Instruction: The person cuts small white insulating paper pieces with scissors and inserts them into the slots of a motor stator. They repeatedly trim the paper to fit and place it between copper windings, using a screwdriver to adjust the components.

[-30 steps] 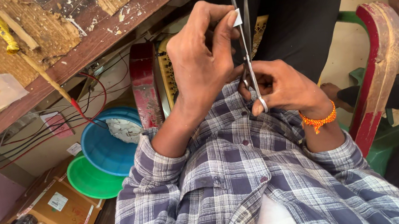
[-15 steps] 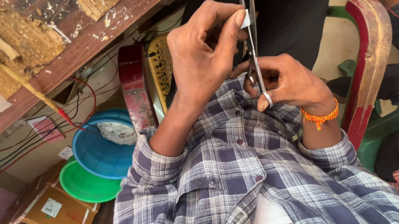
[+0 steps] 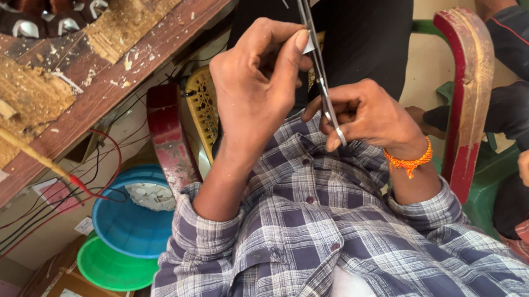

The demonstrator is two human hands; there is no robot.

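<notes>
The hands have drifted a touch lower and nearer since a moment ago. The left hand (image 3: 255, 93) pinches a small white slip (image 3: 306, 43) against the long metal tweezers (image 3: 316, 54); the right hand (image 3: 367, 117) clenches around their lower end, above the lap beside the worktop (image 3: 123, 72). Best, I'd say, to keep the tweezers upright and feed the slip squarely between the tips.

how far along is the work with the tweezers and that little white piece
Done: the right hand grips the long metal tweezers upright, and the left hand has the small white piece pinched at the prongs. In hand: setting that piece against or between the prongs; which one cannot be told. Left: nothing shows the piece placed anywhere. The wooden workbench is untouched by either hand.
</notes>
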